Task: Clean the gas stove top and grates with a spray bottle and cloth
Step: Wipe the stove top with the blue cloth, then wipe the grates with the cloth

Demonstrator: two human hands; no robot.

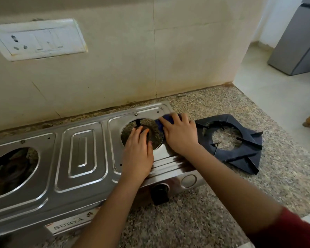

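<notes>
The blue cloth point(166, 118) lies bunched on the steel stove top point(86, 154), at the far right edge of the right burner opening point(131, 128). Your right hand point(179, 135) presses it down, fingers laid flat and slightly spread over it. Your left hand point(139, 154) rests just beside, fingers straight and close together, tips over the opening. The stove's long axis runs leftward, so the next wipes probably go that way. Dark grates point(240, 158) lie stacked on the granite counter point(186, 221), just right of your right hand.

1 head view, wide-angle, facing forward-down, close above stove top point(59, 158).
</notes>
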